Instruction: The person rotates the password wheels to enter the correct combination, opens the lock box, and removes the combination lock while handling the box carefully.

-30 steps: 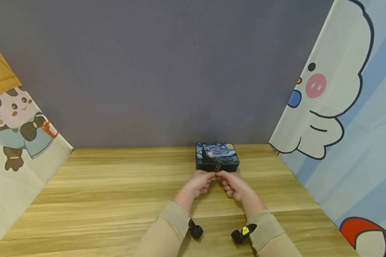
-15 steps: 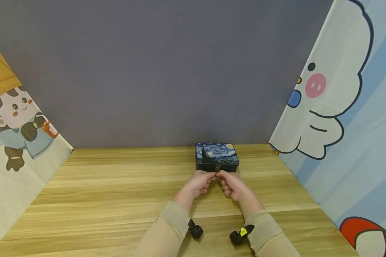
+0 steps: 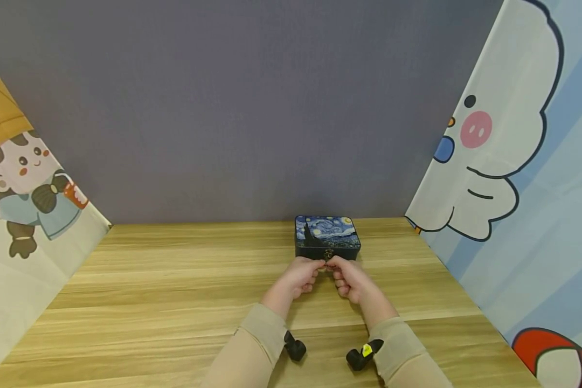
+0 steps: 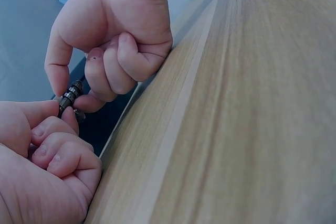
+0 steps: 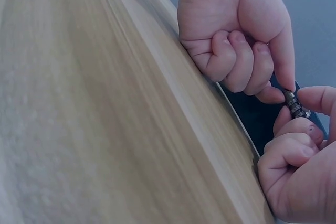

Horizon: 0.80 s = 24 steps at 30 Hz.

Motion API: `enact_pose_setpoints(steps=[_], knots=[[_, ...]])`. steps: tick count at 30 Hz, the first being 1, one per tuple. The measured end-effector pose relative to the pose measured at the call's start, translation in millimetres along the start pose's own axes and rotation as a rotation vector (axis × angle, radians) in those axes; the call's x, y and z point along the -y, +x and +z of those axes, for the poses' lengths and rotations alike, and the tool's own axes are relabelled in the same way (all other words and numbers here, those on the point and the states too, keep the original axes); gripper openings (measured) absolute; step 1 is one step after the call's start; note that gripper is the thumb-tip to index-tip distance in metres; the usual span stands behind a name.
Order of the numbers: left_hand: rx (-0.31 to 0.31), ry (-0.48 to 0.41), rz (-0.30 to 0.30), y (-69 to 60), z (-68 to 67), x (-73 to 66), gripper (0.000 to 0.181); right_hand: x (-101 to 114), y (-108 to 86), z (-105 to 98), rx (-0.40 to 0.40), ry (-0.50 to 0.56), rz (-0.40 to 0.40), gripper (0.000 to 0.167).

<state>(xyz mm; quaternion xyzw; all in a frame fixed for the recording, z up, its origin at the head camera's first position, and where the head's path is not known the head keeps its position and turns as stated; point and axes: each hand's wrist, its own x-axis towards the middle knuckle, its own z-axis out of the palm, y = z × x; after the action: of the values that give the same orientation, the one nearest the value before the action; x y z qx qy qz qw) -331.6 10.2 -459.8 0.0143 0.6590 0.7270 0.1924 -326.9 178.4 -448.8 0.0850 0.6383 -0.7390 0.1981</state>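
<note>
A dark box (image 3: 327, 233) with a blue swirling night-sky picture on its lid lies shut on the wooden table. At its front hangs a small dark barrel-shaped combination lock (image 4: 70, 95) with ridged rings. One end of the lock is pinched between thumb and index finger of my left hand (image 3: 298, 277). My right hand (image 3: 351, 279) pinches the other end the same way, and the remaining fingers of both hands are curled in. In the right wrist view the lock (image 5: 295, 104) shows between both sets of fingertips. Fingers partly cover the lock and the box front.
The wooden table (image 3: 174, 280) runs back to a grey partition (image 3: 223, 118). Printed cartoon curtains stand at the left (image 3: 34, 205) and right (image 3: 509, 215). Black wrist cameras sit below both cuffs.
The right forearm and wrist have shifted slightly to the left since a second ago. Left hand and box have stayed in place, with both hands still at the lock.
</note>
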Motion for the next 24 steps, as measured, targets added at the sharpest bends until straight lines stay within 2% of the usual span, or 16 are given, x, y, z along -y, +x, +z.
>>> enact_pose_setpoints(steps=[24], knots=[[-0.002, -0.004, -0.008, 1.0, -0.6, -0.1, 0.033, -0.5, 1.2, 0.8, -0.011, -0.004, 0.001, 0.015]])
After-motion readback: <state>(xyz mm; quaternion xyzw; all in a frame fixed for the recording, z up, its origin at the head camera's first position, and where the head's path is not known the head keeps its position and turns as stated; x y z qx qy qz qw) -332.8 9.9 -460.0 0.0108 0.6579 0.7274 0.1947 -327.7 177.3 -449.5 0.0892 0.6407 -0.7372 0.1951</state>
